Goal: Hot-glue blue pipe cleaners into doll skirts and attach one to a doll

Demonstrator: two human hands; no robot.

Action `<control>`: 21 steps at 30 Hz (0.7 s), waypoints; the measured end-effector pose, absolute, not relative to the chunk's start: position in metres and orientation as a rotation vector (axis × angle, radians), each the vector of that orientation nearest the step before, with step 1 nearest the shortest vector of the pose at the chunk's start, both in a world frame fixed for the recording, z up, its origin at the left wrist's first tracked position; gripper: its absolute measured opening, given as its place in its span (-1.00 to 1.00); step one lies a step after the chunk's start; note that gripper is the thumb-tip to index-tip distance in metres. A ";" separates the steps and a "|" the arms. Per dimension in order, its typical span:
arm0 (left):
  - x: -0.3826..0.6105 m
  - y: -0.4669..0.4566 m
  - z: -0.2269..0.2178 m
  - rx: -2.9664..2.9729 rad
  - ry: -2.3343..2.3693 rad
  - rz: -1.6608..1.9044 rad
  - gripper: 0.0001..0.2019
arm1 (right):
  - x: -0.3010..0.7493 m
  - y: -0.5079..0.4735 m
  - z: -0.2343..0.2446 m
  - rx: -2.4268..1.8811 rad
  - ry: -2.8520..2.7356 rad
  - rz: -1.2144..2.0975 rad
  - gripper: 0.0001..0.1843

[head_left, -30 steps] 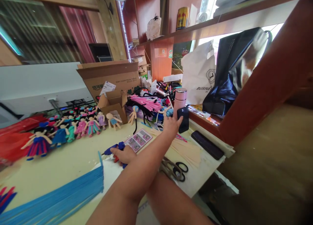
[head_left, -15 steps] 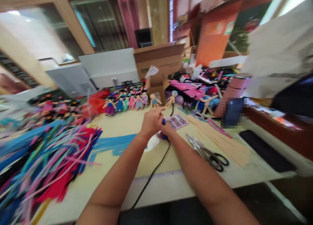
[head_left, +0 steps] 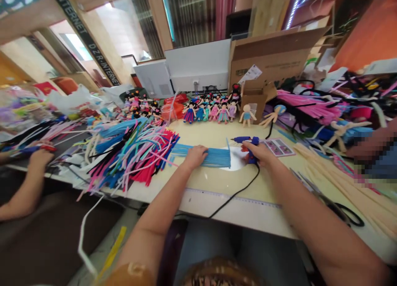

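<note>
My right hand (head_left: pixel 263 152) is wrapped round the handle of a blue glue gun (head_left: pixel 248 140), its nozzle pointing left. A black cord (head_left: pixel 235 193) runs from the gun's handle down over the table's front edge. My left hand (head_left: pixel 196 156), fingers bent and close together, presses on a flat row of blue pipe cleaners (head_left: pixel 218 157). One short blue piece stands up at the row's right end, near the nozzle. Under that end and the gun lies a white sheet (head_left: pixel 237 159). What my left fingertips grip is partly hidden.
Colourful pipe cleaners (head_left: pixel 133 153) are heaped on the left. Small dolls (head_left: pixel 214 112) stand at the back beside a cardboard box (head_left: pixel 266 58). Scissors (head_left: pixel 328 199) and beige pipe cleaners (head_left: pixel 338 182) lie at the right. A co-worker's hand (head_left: pixel 40 158) is at far left.
The view has swung left. My hands, close together before, are now apart: the left is on the blue pipe cleaners, and the glue gun shows clearly in my right.
</note>
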State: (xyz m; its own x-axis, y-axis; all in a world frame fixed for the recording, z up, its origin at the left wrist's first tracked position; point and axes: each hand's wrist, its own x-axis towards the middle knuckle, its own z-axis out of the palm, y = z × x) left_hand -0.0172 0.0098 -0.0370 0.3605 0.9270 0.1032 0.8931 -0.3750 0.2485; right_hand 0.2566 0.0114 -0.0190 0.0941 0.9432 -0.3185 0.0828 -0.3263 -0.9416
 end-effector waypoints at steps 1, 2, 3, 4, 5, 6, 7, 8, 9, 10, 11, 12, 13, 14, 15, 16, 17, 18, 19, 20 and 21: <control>-0.016 0.006 -0.037 2.469 1.650 0.350 -0.70 | 0.256 0.009 -0.018 -1.565 -1.051 1.340 -0.79; -0.016 0.002 -0.037 2.478 1.633 0.357 -0.69 | 0.255 0.006 -0.018 -1.572 -1.054 1.334 -0.80; -0.015 -0.002 -0.037 2.492 1.610 0.361 -0.67 | 0.254 0.003 -0.018 -1.583 -1.057 1.320 -0.81; -0.015 -0.006 -0.037 2.512 1.579 0.360 -0.64 | 0.254 0.000 -0.018 -1.596 -1.058 1.299 -0.82; -0.015 -0.010 -0.037 2.534 1.540 0.355 -0.62 | 0.254 -0.003 -0.019 -1.609 -1.055 1.275 -0.83; -0.016 -0.014 -0.037 2.557 1.498 0.345 -0.60 | 0.254 -0.006 -0.020 -1.622 -1.048 1.250 -0.84; -0.016 -0.018 -0.037 2.577 1.459 0.335 -0.60 | 0.254 -0.009 -0.022 -1.631 -1.042 1.230 -0.85; -0.017 -0.021 -0.037 2.591 1.430 0.327 -0.63 | 0.254 -0.011 -0.023 -1.638 -1.037 1.219 -0.85; -0.018 -0.023 -0.038 2.595 1.419 0.322 -0.67 | 0.254 -0.013 -0.025 -1.649 -1.030 1.209 -0.85; -0.018 -0.024 -0.039 2.595 1.421 0.320 -0.72 | 0.254 -0.014 -0.026 -1.655 -1.030 1.205 -0.84; -0.018 -0.025 -0.040 2.591 1.432 0.319 -0.76 | 0.254 -0.013 -0.027 -1.673 -1.025 1.199 -0.84; -0.019 -0.025 -0.042 2.585 1.450 0.317 -0.80 | 0.254 -0.012 -0.028 -1.686 -1.023 1.198 -0.83; -0.018 -0.025 -0.043 2.579 1.469 0.315 -0.81 | 0.253 -0.011 -0.029 -1.695 -1.025 1.206 -0.83; -0.018 -0.025 -0.044 2.576 1.483 0.322 -0.81 | 0.253 -0.009 -0.030 -1.702 -1.027 1.214 -0.82; -0.018 -0.026 -0.044 2.577 1.490 0.345 -0.79 | 0.253 -0.007 -0.031 -1.701 -1.029 1.222 -0.82; -0.018 -0.028 -0.044 2.580 1.491 0.385 -0.77 | 0.253 -0.005 -0.032 -1.704 -1.027 1.229 -0.83; -0.019 -0.030 -0.043 2.582 1.488 0.439 -0.75 | 0.253 -0.003 -0.033 -1.705 -1.018 1.227 -0.84; -0.022 -0.032 -0.040 2.578 1.485 0.504 -0.75 | 0.253 -0.002 -0.033 -1.704 -1.003 1.226 -0.86; -0.028 -0.034 -0.037 2.565 1.488 0.573 -0.76 | 0.254 0.000 -0.034 -1.701 -0.982 1.220 -0.88; -0.036 -0.037 -0.033 2.543 1.506 0.640 -0.79 | 0.255 0.001 -0.035 -1.691 -0.964 1.224 -0.91; -0.048 -0.039 -0.028 2.507 1.544 0.704 -0.82 | 0.256 0.003 -0.035 -1.678 -0.949 1.231 -0.91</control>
